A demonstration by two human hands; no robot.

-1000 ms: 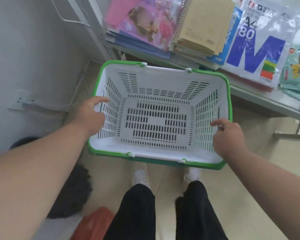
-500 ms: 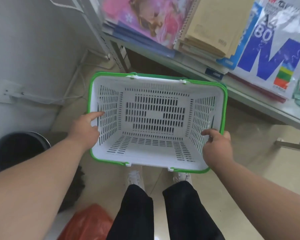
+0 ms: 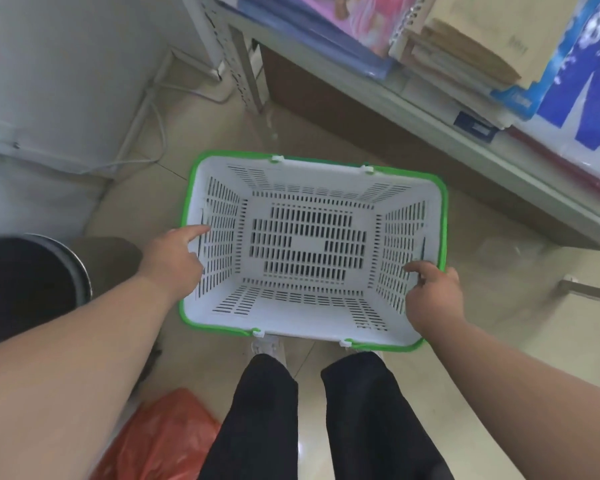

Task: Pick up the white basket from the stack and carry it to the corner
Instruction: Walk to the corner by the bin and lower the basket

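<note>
The white basket [image 3: 312, 181] has slotted walls, a green rim and folded green handles, and it is empty. I hold it level over the tiled floor in front of my legs. My left hand [image 3: 174, 258] grips its left rim, with the forefinger stretched along the wall. My right hand [image 3: 433, 296] grips the right rim, thumb inside the basket. The corner of the room, where the white wall meets the shelf leg, lies beyond the basket's far edge.
A metal shelf [image 3: 465, 133] with notebooks and paper packs runs along the right. Its upright leg [image 3: 239, 60] stands in the corner beside white cables [image 3: 153, 133]. A dark round bin [image 3: 28, 289] sits at the left, a red plastic bag [image 3: 160, 441] by my left leg.
The basket has come down and away from the shelf toward the floor, with both hands keeping their grip. More of the corner floor, the cables and the bin now show.
</note>
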